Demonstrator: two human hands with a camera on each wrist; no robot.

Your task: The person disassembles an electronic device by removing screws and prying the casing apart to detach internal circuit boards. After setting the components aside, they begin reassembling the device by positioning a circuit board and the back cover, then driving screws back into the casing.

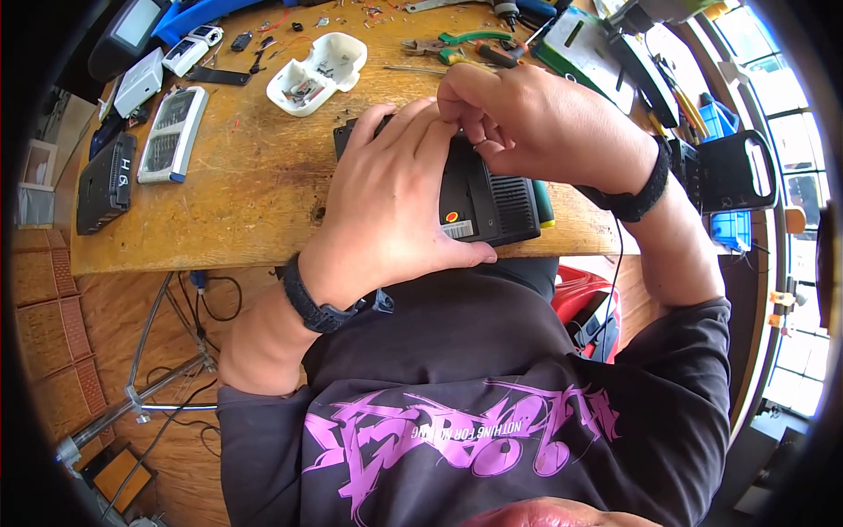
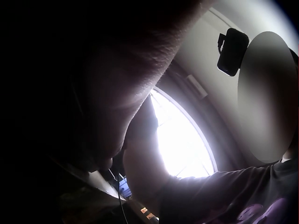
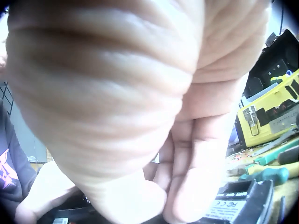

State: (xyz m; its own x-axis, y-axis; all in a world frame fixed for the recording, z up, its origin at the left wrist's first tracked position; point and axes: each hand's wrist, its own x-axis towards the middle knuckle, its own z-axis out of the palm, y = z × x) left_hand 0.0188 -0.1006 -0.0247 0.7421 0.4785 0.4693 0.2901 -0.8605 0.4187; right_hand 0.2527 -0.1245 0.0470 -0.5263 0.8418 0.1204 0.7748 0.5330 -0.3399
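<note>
Being borne by the wooden table (image 1: 237, 206), near its front edge, the black device (image 1: 516, 211) is partly covered by the left hand (image 1: 386, 193), thumb spread wide from extended fingers. Over it, the right hand's (image 1: 522, 114) fingers are curled; whether anything is pinched cannot be told. A red-and-yellow sticker (image 1: 452, 217) is shown.

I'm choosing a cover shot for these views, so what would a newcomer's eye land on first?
Probably the bold purple lettering across the dark T-shirt, low in the head view. Next come the two bare hands over the black device at the bench's near edge: the left hand spread across it, the right hand with curled fingers. Beyond them, the white tray stands out.
</note>
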